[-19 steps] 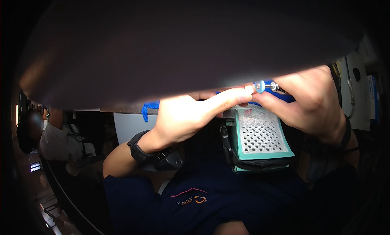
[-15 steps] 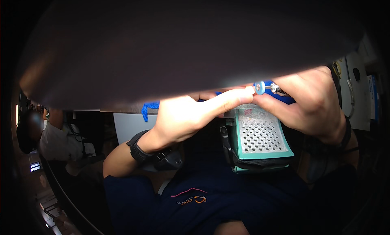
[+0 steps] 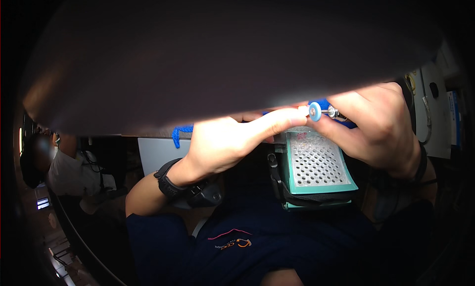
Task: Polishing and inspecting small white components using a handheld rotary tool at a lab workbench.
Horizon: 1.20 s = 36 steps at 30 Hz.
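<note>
"Blue round disc (image 3: 315,111), where?"
"Just right of the left hand (image 3: 227,137), on the silver-nosed metal tool (image 3: 333,112) the right hand (image 3: 380,125) grips."
"Left hand's hold?"
"Can't tell; I'd brace it, press lightly."

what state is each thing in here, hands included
right hand: closed on the rotary tool
rotary tool: light-blue wheel fitted; running or not, can't tell
left hand: thumb stretched toward the wheel; grip unclear
wristband: fastened round the left wrist
blue strip: partly hidden behind the left hand
perforated plate: uncovered, holes visible
</note>
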Each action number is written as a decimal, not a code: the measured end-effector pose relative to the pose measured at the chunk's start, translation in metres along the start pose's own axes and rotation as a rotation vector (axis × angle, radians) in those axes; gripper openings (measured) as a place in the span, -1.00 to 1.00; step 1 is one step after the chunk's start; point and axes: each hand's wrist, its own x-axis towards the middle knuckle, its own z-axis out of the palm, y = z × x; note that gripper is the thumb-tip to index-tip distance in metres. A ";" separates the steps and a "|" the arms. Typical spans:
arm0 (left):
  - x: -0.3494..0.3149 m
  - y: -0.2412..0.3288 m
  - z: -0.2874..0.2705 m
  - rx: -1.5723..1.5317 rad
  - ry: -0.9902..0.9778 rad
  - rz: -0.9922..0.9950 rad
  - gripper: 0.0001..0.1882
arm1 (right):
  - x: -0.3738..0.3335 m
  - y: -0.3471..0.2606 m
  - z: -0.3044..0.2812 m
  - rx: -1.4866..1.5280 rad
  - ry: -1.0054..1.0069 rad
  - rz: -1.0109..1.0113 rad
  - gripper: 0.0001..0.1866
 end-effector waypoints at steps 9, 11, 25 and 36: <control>0.000 -0.004 0.002 -0.091 0.030 0.014 -0.77 | 0.002 0.001 0.000 -0.012 0.034 -0.015 -0.78; -0.001 -0.006 0.001 -0.050 0.026 0.062 -0.76 | 0.003 0.001 -0.001 0.000 0.032 -0.007 -0.80; -0.002 -0.005 -0.001 -0.132 -0.004 -0.031 -0.76 | 0.004 0.006 0.001 0.216 0.068 0.021 -0.88; 0.000 -0.013 -0.004 -0.150 -0.025 0.127 -0.80 | 0.005 0.004 0.001 0.201 0.008 0.041 -0.83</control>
